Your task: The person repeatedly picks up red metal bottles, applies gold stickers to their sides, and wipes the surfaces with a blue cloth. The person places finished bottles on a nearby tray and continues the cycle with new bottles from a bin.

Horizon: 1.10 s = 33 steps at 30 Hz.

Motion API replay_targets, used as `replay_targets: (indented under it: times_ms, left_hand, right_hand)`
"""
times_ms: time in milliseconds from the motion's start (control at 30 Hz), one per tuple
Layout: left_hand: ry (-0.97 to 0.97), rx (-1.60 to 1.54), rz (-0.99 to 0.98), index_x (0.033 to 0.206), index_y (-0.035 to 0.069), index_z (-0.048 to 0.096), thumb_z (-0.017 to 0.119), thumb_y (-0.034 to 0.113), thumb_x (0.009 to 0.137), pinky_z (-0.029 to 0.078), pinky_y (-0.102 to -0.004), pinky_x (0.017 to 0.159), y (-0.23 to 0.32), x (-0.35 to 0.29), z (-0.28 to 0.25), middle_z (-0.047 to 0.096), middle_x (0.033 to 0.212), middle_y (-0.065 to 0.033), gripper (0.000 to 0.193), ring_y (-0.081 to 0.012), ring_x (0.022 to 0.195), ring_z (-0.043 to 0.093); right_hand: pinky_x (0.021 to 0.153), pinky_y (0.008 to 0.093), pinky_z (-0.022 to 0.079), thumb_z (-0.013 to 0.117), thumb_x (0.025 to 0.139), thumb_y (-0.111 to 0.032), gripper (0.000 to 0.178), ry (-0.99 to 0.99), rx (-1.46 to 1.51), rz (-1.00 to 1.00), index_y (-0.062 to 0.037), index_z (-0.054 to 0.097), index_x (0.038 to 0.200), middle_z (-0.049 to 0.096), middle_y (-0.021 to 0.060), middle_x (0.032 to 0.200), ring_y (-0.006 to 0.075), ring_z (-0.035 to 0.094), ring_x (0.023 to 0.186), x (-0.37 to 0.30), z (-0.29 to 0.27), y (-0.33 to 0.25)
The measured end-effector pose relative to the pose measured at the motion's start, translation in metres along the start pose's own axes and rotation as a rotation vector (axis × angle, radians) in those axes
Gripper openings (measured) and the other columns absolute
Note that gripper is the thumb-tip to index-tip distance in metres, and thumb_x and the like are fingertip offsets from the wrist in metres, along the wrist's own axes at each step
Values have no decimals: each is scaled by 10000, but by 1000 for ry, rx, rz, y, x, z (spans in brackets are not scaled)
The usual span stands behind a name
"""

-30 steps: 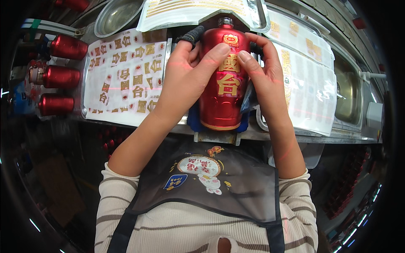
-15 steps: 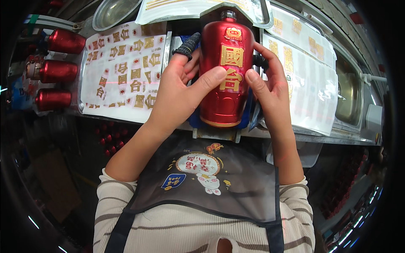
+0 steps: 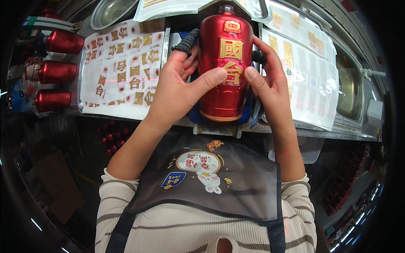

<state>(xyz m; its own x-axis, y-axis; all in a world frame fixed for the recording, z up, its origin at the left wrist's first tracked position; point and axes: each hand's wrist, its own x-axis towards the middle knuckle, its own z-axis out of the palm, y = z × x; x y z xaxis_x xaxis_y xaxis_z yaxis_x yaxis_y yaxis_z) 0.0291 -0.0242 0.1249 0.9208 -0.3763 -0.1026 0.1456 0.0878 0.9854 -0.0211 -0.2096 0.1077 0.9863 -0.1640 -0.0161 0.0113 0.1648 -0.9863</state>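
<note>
A glossy red bottle (image 3: 222,99) with raised gold characters and a gold emblem lies in front of me, its dark neck pointing away. Blue padding (image 3: 195,114) shows beneath it. My left hand (image 3: 179,86) grips its left side, thumb pressed on the lower gold character, other fingers loosely curled beside the glass. On the right side, my right hand (image 3: 273,86) closes round the bottle, its thumb tip at the edge of that same character. Dark ribbed covers sit on a finger of each hand. The bottle's underside is hidden.
At left lies a tray with a sheet of gold character stickers (image 3: 122,74), with several red bottles (image 3: 57,71) beyond it. More sticker sheets (image 3: 310,90) lie at right, before a metal sink (image 3: 349,90). A metal bowl (image 3: 112,14) stands at the back left.
The bottle has shifted slightly away from me, its base now a little farther from the front edge. My hands keep nearly the same place, thumbs now lower on the gold character.
</note>
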Motion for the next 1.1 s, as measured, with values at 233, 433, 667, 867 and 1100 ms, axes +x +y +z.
replay_targets:
  times_ms: [233, 433, 667, 867, 1100]
  left_hand:
    - [-33, 77, 17, 1188, -111, 448, 820, 227, 832, 412, -366, 1084, 0, 1, -3, 563, 1284, -225, 615, -238, 1245, 546]
    - [-45, 218, 78, 1229, -76, 449, 815, 213, 831, 412, -380, 1080, 5, -9, 7, 594, 1249, -194, 613, -233, 1205, 575]
    - [-46, 166, 54, 1340, -45, 407, 753, 142, 872, 442, -370, 1030, 4, -13, 12, 591, 1254, -181, 611, -225, 1170, 588]
    - [-92, 142, 24, 1376, -38, 387, 718, 104, 891, 410, -373, 1065, 6, -13, 14, 564, 1295, -170, 604, -223, 1217, 551]
    - [-65, 68, -6, 1409, -36, 355, 700, 113, 913, 392, -372, 1090, 7, -16, 21, 525, 1351, -176, 623, -229, 1265, 520]
  right_hand:
    - [573, 172, 471, 773, 854, -211, 739, 34, -91, -41, 12, 403, 1453, 581, 126, 1239, 33, 597, 710, -3, 3, 3]
    - [651, 233, 506, 661, 897, -159, 298, 260, 414, 253, -8, 660, 1154, 648, 78, 1001, 93, 621, 750, 14, -57, 6]
    - [772, 245, 515, 694, 835, 22, 373, 175, -184, -211, 5, 575, 1188, 636, 64, 930, 135, 635, 858, -15, -4, -40]
    - [712, 358, 538, 738, 754, -27, 268, -52, -621, -742, -11, 628, 998, 646, 159, 903, 335, 654, 800, 34, -9, -33]
    - [692, 270, 534, 742, 803, -26, 216, -86, -565, -731, -31, 653, 1000, 676, 106, 842, 200, 680, 758, 47, -20, -52]
